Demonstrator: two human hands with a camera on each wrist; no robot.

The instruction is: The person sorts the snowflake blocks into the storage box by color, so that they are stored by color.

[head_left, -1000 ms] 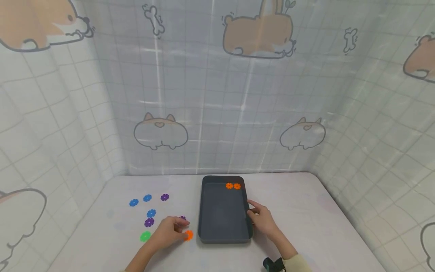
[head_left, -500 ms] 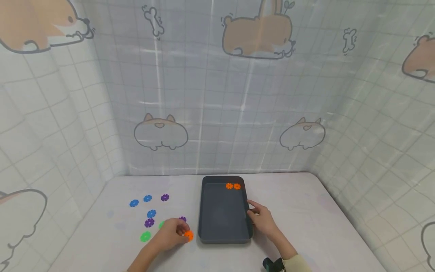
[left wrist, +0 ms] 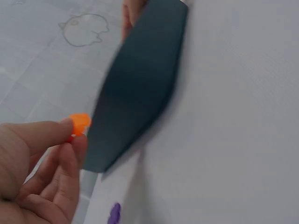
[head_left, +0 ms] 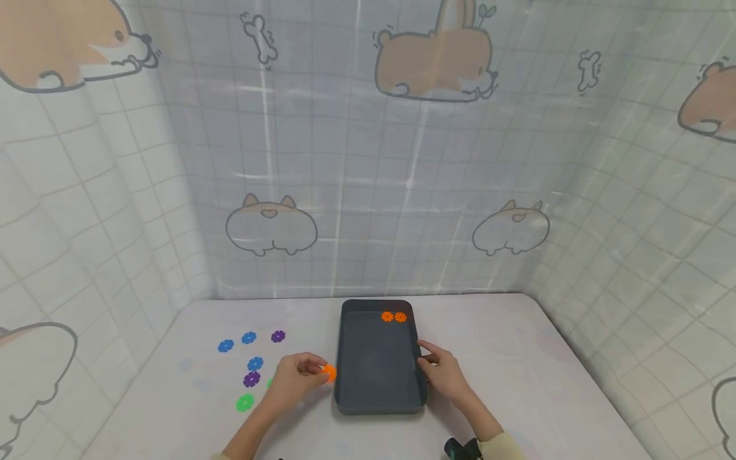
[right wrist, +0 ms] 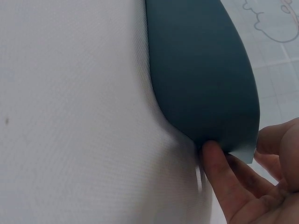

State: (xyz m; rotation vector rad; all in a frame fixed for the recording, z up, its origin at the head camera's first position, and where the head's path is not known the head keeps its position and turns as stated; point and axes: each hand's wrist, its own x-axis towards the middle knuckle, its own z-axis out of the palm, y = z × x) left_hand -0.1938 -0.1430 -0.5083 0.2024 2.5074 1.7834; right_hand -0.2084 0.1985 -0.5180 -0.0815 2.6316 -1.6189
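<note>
So the left hand (head_left: pixel 294 383) has an orange flower disc (head_left: pixel 329 373) pinched between thumb and fingers, right by the dark tray's (head_left: pixel 376 364) left wall. The right hand (head_left: pixel 445 374) grips the tray's opposite side. Two other orange discs (head_left: pixel 388 317) sit inside, far right corner.

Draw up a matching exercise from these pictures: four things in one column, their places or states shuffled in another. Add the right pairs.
Things
1. Left hand
2. Right hand
3. Two side-by-side orange pieces
4. Three blue pieces

Places or states
A. On the table, to the left of the tray
B. Pinches an orange piece
C. Lying inside, near the far end of the tray
D. Touches the right side of the tray

Right pairs
1-B, 2-D, 3-C, 4-A
</note>
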